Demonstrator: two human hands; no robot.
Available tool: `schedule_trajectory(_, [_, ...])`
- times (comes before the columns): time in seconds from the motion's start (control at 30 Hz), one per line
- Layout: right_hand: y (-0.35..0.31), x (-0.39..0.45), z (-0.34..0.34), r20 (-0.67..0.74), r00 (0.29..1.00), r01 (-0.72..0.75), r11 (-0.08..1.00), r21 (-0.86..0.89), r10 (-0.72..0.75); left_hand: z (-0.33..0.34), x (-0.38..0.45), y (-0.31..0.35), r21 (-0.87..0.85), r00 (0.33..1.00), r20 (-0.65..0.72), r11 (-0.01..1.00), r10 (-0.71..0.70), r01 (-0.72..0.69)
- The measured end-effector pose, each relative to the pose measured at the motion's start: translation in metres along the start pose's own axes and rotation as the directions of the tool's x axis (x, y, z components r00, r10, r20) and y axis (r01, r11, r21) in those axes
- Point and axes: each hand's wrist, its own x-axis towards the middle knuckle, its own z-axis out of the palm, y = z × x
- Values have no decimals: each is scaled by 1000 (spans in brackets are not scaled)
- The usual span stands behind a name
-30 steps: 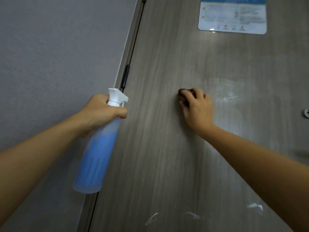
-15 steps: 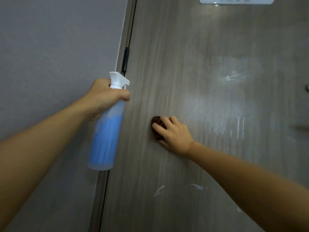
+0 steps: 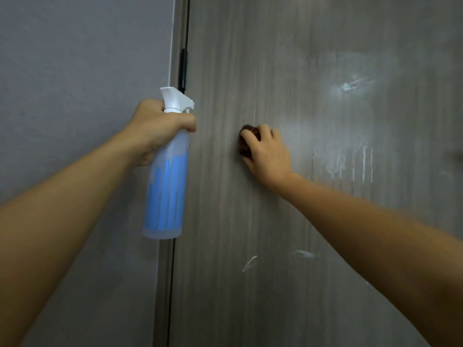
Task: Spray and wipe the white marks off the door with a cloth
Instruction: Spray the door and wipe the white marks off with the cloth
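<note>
The right hand grips the cloth, a soft wad likely best bunched under the fingertips, against the door, while the left hand grips the spray bottle by its neck.

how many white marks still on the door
4 distinct white marks on the grey wood-grain door: a blob upper right, vertical streaks at mid right, a curved scrape low centre, a smear beside it. The arm may hide more.

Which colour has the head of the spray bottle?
White; the spray head shows clearly in the head view, above the left hand.
</note>
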Motion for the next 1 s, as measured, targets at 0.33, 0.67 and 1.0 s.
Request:
schedule_trajectory(0.33, [-34, -99, 36, 79, 727, 686, 727, -29, -683, 3, 3, -6, 6, 1000, 12, 1000, -2, 2])
schedule_trajectory(0.67, [22, -5, -3, -8, 995, 99, 990, -96, -100, 4, 7, -8, 23, 1000, 16, 1000, 9, -10])
schedule_trajectory(1.0, [-6, -155, 31, 152, 804, 579, 815, 19, -575, 7, 1, -11, 49, 1000, 12, 999, 8, -9])
